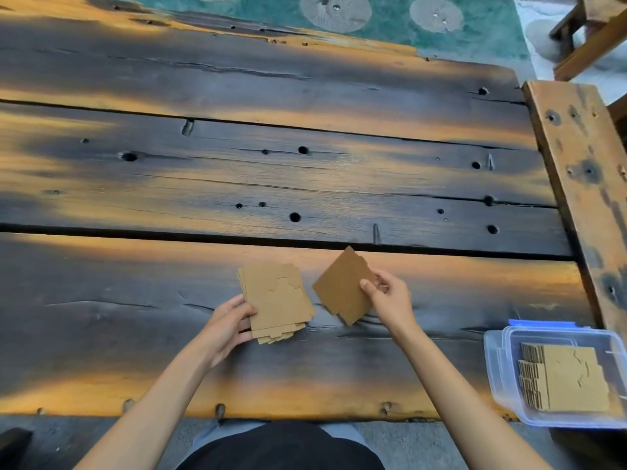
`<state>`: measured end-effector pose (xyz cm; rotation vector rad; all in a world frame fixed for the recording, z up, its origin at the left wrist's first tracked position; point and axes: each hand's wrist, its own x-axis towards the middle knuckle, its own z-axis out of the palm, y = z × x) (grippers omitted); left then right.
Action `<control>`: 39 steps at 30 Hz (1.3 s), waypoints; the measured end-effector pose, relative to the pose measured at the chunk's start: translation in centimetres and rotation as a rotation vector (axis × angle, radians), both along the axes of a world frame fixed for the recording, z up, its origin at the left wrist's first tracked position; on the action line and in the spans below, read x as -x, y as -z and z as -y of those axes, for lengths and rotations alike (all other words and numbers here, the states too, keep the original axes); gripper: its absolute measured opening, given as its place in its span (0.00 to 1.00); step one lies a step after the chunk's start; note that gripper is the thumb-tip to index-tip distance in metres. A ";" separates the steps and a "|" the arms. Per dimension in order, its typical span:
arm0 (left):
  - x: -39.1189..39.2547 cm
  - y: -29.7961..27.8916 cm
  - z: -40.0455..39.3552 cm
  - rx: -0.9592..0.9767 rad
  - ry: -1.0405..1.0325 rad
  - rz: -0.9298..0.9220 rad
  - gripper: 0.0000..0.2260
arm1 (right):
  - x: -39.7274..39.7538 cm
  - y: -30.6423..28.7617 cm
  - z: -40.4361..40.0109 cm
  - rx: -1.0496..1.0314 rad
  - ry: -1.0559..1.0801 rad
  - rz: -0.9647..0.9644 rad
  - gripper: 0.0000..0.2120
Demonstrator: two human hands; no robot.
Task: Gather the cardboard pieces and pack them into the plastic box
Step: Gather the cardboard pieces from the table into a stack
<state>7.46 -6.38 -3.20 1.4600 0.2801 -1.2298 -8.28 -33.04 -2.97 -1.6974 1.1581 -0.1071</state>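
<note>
My left hand (pixel 228 325) grips a stack of several brown cardboard pieces (pixel 276 300) by its lower left corner, just above the wooden table. To its right, my right hand (pixel 390 300) pinches a single cardboard piece (pixel 341 288) by its right edge, turned like a diamond. A small gap separates the single piece from the stack. The clear plastic box (pixel 497 368) stands open at the table's front right corner, holding a pile of cardboard pieces (pixel 566 381).
The dark and orange plank table (pixel 271 178) stretches far and left of my hands. A raised wooden beam (pixel 583 184) runs along the right edge. A wooden chair (pixel 590 35) and a green patterned rug (pixel 390 18) lie beyond.
</note>
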 end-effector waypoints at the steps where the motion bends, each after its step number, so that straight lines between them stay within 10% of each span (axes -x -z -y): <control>1: 0.0 -0.2 0.2 0.012 0.041 -0.005 0.16 | 0.0 -1.0 -0.2 0.057 -0.019 0.060 0.12; 7: 0.6 -1.1 1.5 0.112 0.244 -0.047 0.17 | 1.1 -3.4 -2.7 0.511 -0.361 0.410 0.19; 14: 0.5 -2.3 2.5 0.364 0.245 -0.202 0.24 | 2.1 -2.1 -4.8 0.475 -0.692 0.478 0.19; 39: 0.6 -2.3 1.9 0.482 0.373 -0.345 0.34 | 5.2 -4.6 -9.8 0.343 -0.584 0.321 0.23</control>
